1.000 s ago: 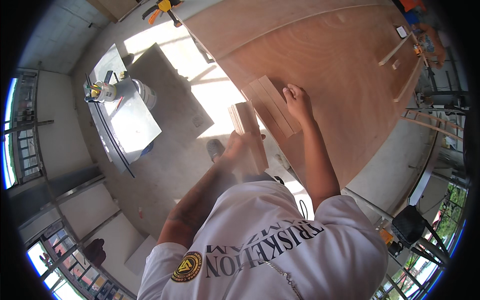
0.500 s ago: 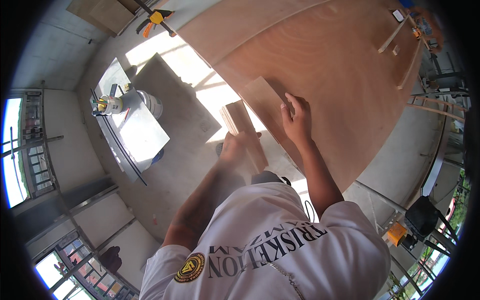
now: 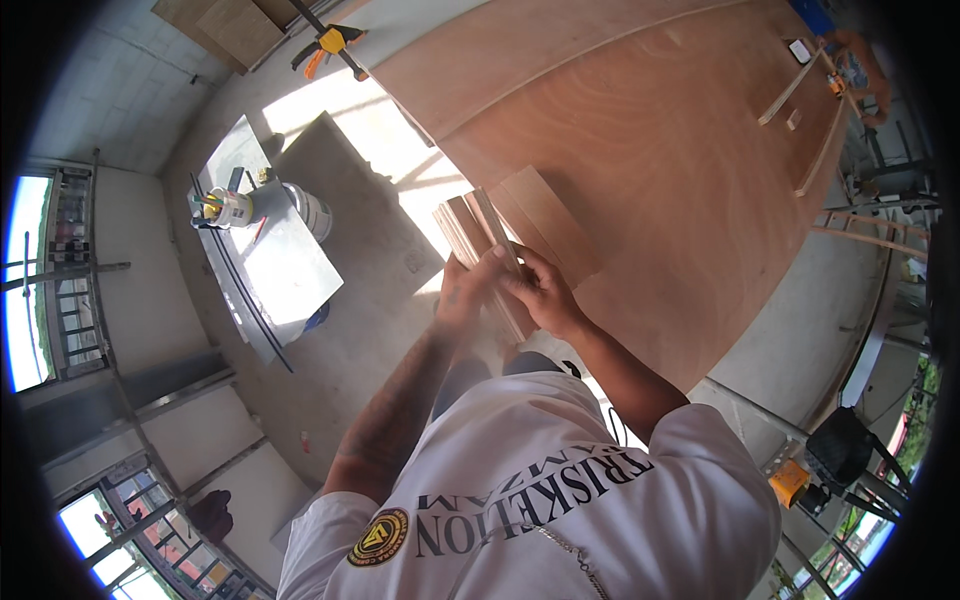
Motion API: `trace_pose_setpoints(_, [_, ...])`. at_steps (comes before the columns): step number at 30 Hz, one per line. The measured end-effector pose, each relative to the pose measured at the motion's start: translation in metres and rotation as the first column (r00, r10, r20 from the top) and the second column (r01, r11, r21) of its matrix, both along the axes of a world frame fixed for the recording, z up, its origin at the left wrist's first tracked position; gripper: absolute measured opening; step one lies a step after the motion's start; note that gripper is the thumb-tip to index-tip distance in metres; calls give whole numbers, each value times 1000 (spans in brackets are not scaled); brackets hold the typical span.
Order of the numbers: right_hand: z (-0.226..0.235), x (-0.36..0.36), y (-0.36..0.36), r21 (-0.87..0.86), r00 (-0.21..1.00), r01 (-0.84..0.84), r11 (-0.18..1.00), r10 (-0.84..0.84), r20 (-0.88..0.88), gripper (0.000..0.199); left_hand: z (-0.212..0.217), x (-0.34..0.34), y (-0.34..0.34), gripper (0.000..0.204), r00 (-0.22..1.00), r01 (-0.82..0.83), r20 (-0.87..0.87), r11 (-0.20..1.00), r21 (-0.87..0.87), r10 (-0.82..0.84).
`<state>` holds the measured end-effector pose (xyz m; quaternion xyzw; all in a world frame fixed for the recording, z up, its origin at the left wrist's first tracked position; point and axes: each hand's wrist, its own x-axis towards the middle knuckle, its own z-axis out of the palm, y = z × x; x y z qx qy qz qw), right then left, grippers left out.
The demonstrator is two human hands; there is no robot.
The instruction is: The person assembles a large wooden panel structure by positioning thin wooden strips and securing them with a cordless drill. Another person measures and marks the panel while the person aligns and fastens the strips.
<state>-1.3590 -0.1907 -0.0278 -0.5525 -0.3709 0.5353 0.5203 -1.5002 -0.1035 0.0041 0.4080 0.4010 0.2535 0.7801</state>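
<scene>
My left hand [image 3: 464, 292] is wrapped around a stack of plywood strips [image 3: 458, 230], held tilted in front of my body with the layered ends facing away. Against the stack's right side, my right hand [image 3: 546, 292] grips another plywood strip [image 3: 484, 214] between thumb and fingers. The two hands nearly touch. Just right of them, a plywood piece [image 3: 548, 212] lies flat on a large reddish plywood sheet [image 3: 690, 190], near its left edge. The lower part of the stack is partly hidden by my hands.
Left of me, a shiny metal sheet [image 3: 290, 275] bears a white tub of tools [image 3: 228, 208], with a white bucket [image 3: 312, 212] beside it. An orange and black clamp [image 3: 332, 40] sits at the far edge. Wood strips [image 3: 790, 92] lie on the sheet's far right.
My right hand has moved left from the plywood sheet, bringing a plywood strip against the stack in my left hand. Another piece stays on the sheet.
</scene>
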Motion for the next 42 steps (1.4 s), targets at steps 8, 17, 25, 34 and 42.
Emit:
trace_pose_setpoints(8, [0, 34, 3, 55, 809, 187, 981, -186, 558, 55, -31, -5, -5, 35, 998, 0, 55, 997, -83, 4])
trace_pose_setpoints(17, [-25, 74, 14, 57, 297, 187, 981, -112, 948, 59, -33, -8, -4, 32, 999, -36, 3, 998, -46, 37])
trace_pose_setpoints(25, [-33, 68, 13, 40, 309, 263, 964, -123, 943, 56, -36, -19, -3, 32, 999, 15, -41, 999, -38, -17])
trace_pose_setpoints(34, [34, 27, 0, 84, 851, -5, 996, -40, 523, 49, -8, 12, -5, 51, 995, -75, -65, 997, 13, 75])
trace_pose_setpoints(42, [2, 41, 1, 156, 610, 156, 975, -219, 762, 41, -37, 41, 10, 42, 972, -200, -152, 973, -112, 182])
